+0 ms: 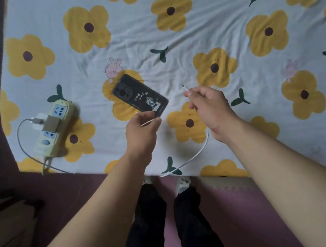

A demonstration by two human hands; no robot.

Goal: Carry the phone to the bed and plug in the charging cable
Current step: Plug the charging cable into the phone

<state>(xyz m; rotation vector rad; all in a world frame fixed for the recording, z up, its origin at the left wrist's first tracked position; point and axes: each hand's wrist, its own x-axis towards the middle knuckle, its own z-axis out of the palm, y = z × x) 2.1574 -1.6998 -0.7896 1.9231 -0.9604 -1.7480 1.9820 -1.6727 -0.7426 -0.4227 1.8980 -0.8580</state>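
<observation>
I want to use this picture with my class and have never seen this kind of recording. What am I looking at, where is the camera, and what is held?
One camera sits on a person's head and looks down, so you see their own arms, legs and shoes. They stand at a bed with a flowered sheet. A phone lies on it, back side up, beside a power strip with a charger plugged in. The right hand holds the white cable near its plug. The left hand pinches another stretch of cable. The cable is not yet in the phone.
</observation>
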